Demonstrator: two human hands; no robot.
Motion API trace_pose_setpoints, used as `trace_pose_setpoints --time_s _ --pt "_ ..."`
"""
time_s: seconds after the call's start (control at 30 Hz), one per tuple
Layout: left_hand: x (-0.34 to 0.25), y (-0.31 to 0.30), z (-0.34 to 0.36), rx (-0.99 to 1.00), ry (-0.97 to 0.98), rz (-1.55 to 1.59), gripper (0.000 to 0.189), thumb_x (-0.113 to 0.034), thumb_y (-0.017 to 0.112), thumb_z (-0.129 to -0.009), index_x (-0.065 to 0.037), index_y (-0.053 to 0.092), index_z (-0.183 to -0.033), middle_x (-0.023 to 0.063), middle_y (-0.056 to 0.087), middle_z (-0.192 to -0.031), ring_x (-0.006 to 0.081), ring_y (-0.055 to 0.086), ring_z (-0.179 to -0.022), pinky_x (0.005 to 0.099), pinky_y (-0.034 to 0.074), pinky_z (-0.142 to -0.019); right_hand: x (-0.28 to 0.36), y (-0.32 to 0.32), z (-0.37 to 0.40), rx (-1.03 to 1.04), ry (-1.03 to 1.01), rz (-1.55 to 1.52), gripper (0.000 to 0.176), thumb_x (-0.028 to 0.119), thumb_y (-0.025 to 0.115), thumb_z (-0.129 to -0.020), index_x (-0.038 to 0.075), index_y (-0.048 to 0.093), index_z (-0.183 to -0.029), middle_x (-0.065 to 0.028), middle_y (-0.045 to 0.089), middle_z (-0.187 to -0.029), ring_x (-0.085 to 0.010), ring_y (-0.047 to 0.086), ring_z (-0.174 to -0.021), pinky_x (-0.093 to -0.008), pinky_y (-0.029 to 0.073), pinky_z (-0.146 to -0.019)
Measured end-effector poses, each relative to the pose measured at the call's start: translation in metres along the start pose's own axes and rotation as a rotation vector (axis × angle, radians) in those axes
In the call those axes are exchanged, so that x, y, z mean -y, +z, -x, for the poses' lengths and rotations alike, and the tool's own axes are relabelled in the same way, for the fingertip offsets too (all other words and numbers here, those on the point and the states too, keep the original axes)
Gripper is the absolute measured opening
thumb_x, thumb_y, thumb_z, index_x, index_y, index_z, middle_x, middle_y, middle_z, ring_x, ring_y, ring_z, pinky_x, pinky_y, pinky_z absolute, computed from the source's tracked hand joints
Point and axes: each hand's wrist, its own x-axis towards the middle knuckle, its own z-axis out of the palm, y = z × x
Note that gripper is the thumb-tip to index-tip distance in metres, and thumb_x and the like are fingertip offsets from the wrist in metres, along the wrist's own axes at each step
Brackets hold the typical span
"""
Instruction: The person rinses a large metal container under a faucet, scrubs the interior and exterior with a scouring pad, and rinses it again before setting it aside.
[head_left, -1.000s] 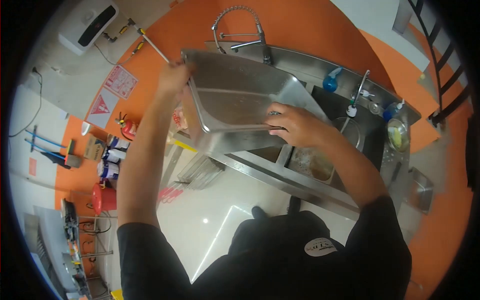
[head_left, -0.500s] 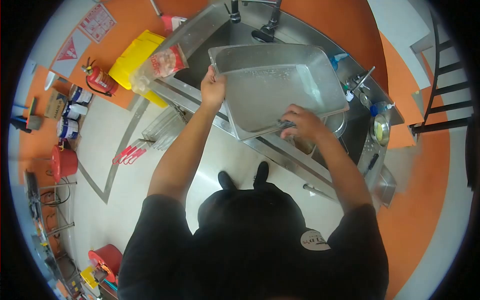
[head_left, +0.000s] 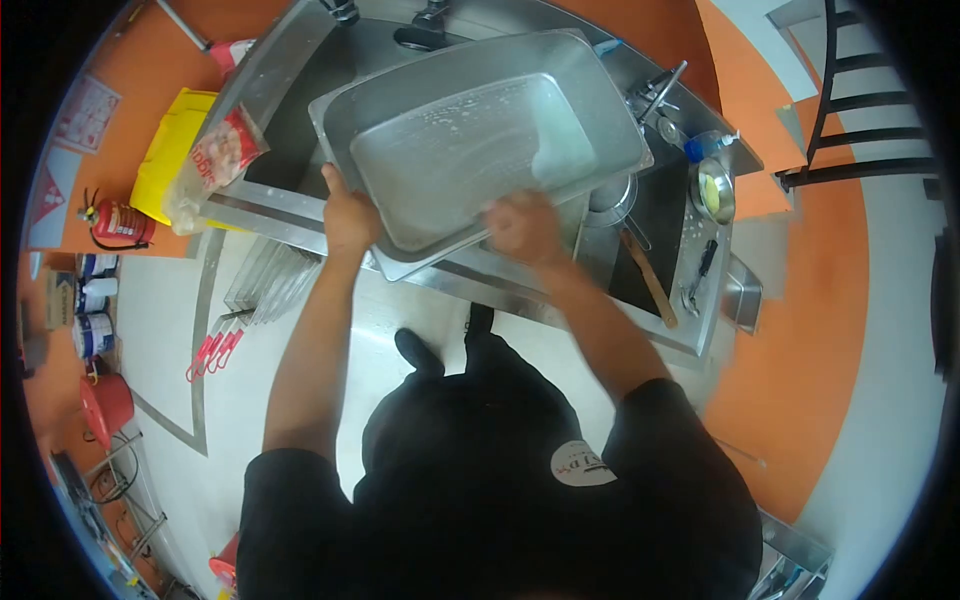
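Note:
A large steel pan (head_left: 470, 140), wet and soapy inside, is held tilted over the steel sink (head_left: 290, 130). My left hand (head_left: 347, 215) grips the pan's near left rim. At the pan's near edge my right hand (head_left: 520, 228) is blurred with motion, pressed against the pan; what it holds is hidden by the blur.
A bagged food packet (head_left: 215, 155) and a yellow bin (head_left: 170, 150) lie left of the sink. To the right are a wooden-handled tool (head_left: 650, 280), a small bowl (head_left: 716, 190), a knife (head_left: 700, 270) and taps (head_left: 655, 95). A fire extinguisher (head_left: 115, 222) and red bucket (head_left: 105, 405) stand on the floor at left.
The view has tipped downward. The pan has come down from upright against the wall to a flatter tilt over the sink. My right hand slid left along the near edge.

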Motion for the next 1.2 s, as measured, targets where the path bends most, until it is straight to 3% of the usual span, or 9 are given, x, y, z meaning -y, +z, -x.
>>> trace_pose_setpoints --time_s 0.2,0.33,0.7,0.9,1.03,1.07,1.1,1.17,1.2 --pt "0.018 0.01 -0.035 -0.029 0.054 -0.201 0.072 -0.015 0.046 -0.086 0.001 0.011 -0.147 0.0316 0.063 -0.099 0.045 0.062 -0.091 0.0491 0.048 -0.081 -0.092 -0.029 -0.01 -0.001 0.19 0.036 0.017 0.02 0.066 -0.079 0.013 0.063 -0.063 -0.0077 0.061 -0.07 -0.0285 0.06 -0.061 -0.043 0.049 -0.058" --pt "0.012 0.005 -0.042 -0.034 0.011 -0.277 0.072 -0.016 0.048 -0.086 0.0 0.014 -0.147 0.0317 0.062 -0.103 0.0444 0.061 -0.096 0.0482 0.048 -0.082 -0.007 0.004 -0.01 0.086 0.087 -0.122 0.022 0.031 0.062 -0.082 0.014 0.064 -0.068 -0.0075 0.058 -0.071 -0.0272 0.061 -0.064 -0.0419 0.049 -0.058" --pt "0.062 -0.046 -0.138 -0.043 0.387 -0.412 0.067 -0.014 0.052 -0.083 0.006 0.028 -0.143 0.03 0.048 -0.133 0.0374 0.051 -0.122 0.0388 0.042 -0.1 -0.171 -0.092 0.009 0.386 -0.345 -0.166 0.033 0.042 0.067 -0.081 0.009 0.061 -0.083 -0.0098 0.051 -0.089 -0.027 0.058 -0.077 -0.0374 0.048 -0.067" --pt "0.007 -0.053 -0.182 0.074 0.301 -0.594 0.067 -0.019 0.059 -0.084 0.003 0.033 -0.141 0.0307 0.046 -0.134 0.0389 0.052 -0.12 0.0403 0.044 -0.099 -0.129 -0.085 0.014 0.475 -0.33 -0.27 0.026 0.033 0.068 -0.082 0.008 0.063 -0.086 -0.0096 0.055 -0.092 -0.0275 0.058 -0.079 -0.0383 0.047 -0.07" --pt "0.057 -0.031 -0.139 -0.323 0.253 -0.67 0.094 -0.031 0.071 -0.077 0.004 0.016 -0.146 0.0325 0.031 -0.143 0.0459 0.037 -0.129 0.0477 0.035 -0.106 -0.065 -0.062 0.029 0.351 -0.127 -0.249 0.022 0.03 0.069 -0.081 0.009 0.065 -0.086 -0.0085 0.056 -0.088 -0.027 0.058 -0.074 -0.0393 0.047 -0.069" --pt "0.097 -0.007 -0.133 -0.507 0.346 -0.387 0.11 -0.037 0.077 -0.071 0.008 0.008 -0.145 0.0339 0.022 -0.146 0.0481 0.028 -0.133 0.048 0.028 -0.111 -0.054 -0.059 0.027 0.275 -0.106 -0.257 0.021 0.029 0.07 -0.081 0.01 0.065 -0.085 -0.0082 0.057 -0.086 -0.0264 0.058 -0.073 -0.0395 0.047 -0.068" --pt "0.055 0.006 -0.093 -0.394 -0.124 -0.23 0.114 -0.04 0.079 -0.07 0.011 0.008 -0.143 0.0339 0.018 -0.146 0.0462 0.028 -0.134 0.0441 0.027 -0.112 -0.044 -0.054 0.025 0.2 -0.082 -0.265 0.02 0.029 0.071 -0.08 0.01 0.065 -0.084 -0.0079 0.057 -0.084 -0.0258 0.058 -0.071 -0.0396 0.046 -0.066" --pt "0.007 0.031 -0.037 0.114 -0.444 0.806 0.075 -0.021 0.073 -0.079 0.009 0.029 -0.132 0.0281 0.049 -0.125 0.038 0.05 -0.118 0.0511 0.047 -0.094 -0.019 -0.049 0.017 0.167 -0.094 -0.31 0.019 0.029 0.071 -0.079 0.011 0.065 -0.083 -0.0077 0.057 -0.084 -0.0253 0.058 -0.071 -0.0393 0.046 -0.065" --pt "0.008 0.051 -0.028 0.319 -0.489 0.93 0.031 -0.004 0.065 -0.077 0.003 0.054 -0.106 0.0117 0.057 -0.09 0.022 0.057 -0.08 0.0431 0.055 -0.074 -0.008 -0.048 0.012 0.132 -0.112 -0.358 0.019 0.029 0.071 -0.079 0.011 0.065 -0.081 -0.0075 0.057 -0.084 -0.0249 0.058 -0.071 -0.0389 0.046 -0.064"
